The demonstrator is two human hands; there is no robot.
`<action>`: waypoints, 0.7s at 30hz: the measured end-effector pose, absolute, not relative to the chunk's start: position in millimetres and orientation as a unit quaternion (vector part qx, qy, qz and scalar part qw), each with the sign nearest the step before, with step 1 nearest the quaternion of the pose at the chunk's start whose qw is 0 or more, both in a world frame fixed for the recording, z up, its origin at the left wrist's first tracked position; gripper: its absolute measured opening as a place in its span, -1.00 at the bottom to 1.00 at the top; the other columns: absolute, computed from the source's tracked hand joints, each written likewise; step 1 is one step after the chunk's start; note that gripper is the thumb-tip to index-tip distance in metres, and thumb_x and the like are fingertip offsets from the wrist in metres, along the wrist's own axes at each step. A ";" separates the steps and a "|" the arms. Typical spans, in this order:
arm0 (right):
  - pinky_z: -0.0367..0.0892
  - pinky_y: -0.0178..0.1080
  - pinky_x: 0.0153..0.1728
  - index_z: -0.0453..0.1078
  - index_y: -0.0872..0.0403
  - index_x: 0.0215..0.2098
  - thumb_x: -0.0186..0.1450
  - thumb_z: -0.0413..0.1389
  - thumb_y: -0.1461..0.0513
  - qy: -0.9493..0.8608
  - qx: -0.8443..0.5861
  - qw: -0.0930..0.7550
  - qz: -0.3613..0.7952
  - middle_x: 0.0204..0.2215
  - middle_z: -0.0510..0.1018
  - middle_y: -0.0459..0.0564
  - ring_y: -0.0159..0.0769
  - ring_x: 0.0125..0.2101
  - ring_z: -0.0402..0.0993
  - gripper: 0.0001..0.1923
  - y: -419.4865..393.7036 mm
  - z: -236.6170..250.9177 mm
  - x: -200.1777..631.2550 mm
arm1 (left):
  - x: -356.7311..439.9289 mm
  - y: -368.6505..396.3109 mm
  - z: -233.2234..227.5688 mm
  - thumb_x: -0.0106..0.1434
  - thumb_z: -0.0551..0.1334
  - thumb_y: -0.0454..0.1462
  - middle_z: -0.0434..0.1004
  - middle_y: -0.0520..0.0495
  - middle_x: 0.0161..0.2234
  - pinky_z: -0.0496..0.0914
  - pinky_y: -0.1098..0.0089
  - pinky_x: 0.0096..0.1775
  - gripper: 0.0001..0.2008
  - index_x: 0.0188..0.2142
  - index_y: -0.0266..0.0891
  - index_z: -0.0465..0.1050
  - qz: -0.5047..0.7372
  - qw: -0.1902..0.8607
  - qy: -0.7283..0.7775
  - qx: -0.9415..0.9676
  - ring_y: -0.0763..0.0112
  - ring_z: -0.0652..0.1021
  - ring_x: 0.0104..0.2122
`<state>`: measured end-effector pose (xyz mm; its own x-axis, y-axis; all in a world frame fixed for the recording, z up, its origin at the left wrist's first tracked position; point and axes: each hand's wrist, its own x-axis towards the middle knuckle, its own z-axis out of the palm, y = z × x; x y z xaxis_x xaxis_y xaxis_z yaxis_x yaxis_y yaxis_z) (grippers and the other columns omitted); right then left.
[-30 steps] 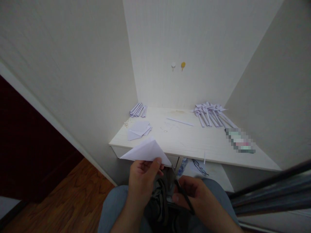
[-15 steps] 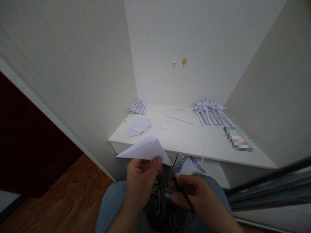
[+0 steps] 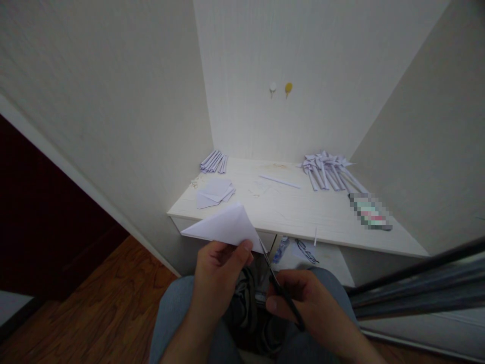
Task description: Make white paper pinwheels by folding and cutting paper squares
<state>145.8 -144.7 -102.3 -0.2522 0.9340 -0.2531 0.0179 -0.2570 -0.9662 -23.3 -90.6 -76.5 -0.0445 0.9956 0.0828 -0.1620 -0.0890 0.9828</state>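
Against white walls, desk holds folded papers.

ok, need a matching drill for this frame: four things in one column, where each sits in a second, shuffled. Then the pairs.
Things:
1. folded paper triangle
2. scissors
3. flat paper sheets
4. two wall hooks

Places:
A. back wall above the desk
B. left hand
C. desk, left side
D. right hand

Pairs: 1-B, 2-D, 3-C, 4-A
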 end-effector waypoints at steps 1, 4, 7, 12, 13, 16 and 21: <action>-0.03 -0.32 -0.51 0.40 0.08 -0.54 0.06 0.36 0.04 -0.488 -0.489 0.365 0.624 -0.61 0.29 -0.19 -0.43 -0.55 0.08 -0.67 -145.2 -102.8 146.0 | -23.6 -90.9 -76.9 0.07 0.42 -0.19 0.52 0.00 -0.64 0.39 0.47 -0.52 -0.79 -0.58 -0.26 0.54 0.568 0.505 0.445 0.473 0.42 0.50 -0.59; -0.05 -0.32 -0.52 0.37 0.08 -0.54 0.05 0.37 0.02 -0.487 -0.489 0.359 0.629 -0.60 0.27 -0.19 -0.43 -0.54 0.07 -0.63 -146.3 -102.9 146.3 | -24.2 -91.9 -78.7 0.08 0.42 -0.19 0.52 0.01 -0.64 0.37 0.48 -0.52 -0.80 -0.55 -0.25 0.55 0.568 0.503 0.441 0.480 0.43 0.49 -0.60; -0.04 -0.32 -0.52 0.35 0.08 -0.54 0.04 0.37 0.00 -0.486 -0.486 0.360 0.631 -0.60 0.26 -0.19 -0.43 -0.54 0.06 -0.61 -146.2 -101.3 146.3 | -25.0 -92.6 -81.3 0.09 0.42 -0.19 0.53 0.00 -0.63 0.37 0.47 -0.51 -0.80 -0.55 -0.25 0.55 0.563 0.505 0.443 0.482 0.41 0.50 -0.58; -0.07 -0.32 -0.53 0.32 0.09 -0.55 0.04 0.36 -0.01 -0.492 -0.496 0.357 0.620 -0.61 0.22 -0.20 -0.44 -0.54 0.03 -0.59 -145.2 -99.5 146.4 | -26.7 -93.1 -84.5 0.13 0.40 -0.20 0.52 0.01 -0.63 0.37 0.47 -0.49 -0.79 -0.56 -0.25 0.54 0.557 0.509 0.443 0.484 0.43 0.49 -0.58; -0.08 -0.32 -0.53 0.31 0.09 -0.55 0.04 0.36 -0.01 -0.492 -0.501 0.355 0.617 -0.61 0.21 -0.21 -0.44 -0.54 0.03 -0.58 -145.1 -99.5 146.2 | -26.9 -93.1 -84.5 0.13 0.39 -0.20 0.52 0.02 -0.63 0.37 0.48 -0.49 -0.79 -0.56 -0.25 0.54 0.556 0.511 0.441 0.485 0.44 0.49 -0.58; -0.07 -0.32 -0.54 0.29 0.08 -0.57 0.02 0.35 -0.03 -0.494 -0.511 0.352 0.609 -0.62 0.21 -0.20 -0.43 -0.55 0.04 -0.56 -145.3 -100.2 145.5 | -26.9 -92.3 -84.3 0.14 0.39 -0.20 0.50 0.03 -0.64 0.35 0.49 -0.49 -0.77 -0.57 -0.25 0.53 0.554 0.517 0.435 0.487 0.46 0.47 -0.59; -0.07 -0.31 -0.54 0.27 0.07 -0.59 0.00 0.31 -0.01 -0.497 -0.534 0.334 0.597 -0.62 0.20 -0.19 -0.43 -0.55 0.03 -0.60 -145.8 -101.9 144.8 | -26.2 -89.2 -87.1 0.15 0.39 -0.17 0.49 0.04 -0.63 0.34 0.48 -0.46 -0.75 -0.56 -0.26 0.52 0.552 0.538 0.420 0.479 0.48 0.45 -0.57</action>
<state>144.8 -145.8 -101.9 -0.2051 0.9298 -0.3055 0.1318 -0.2831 -0.9500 -26.2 -89.2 -87.1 0.0372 0.9963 0.0776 -0.1924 -0.0691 0.9789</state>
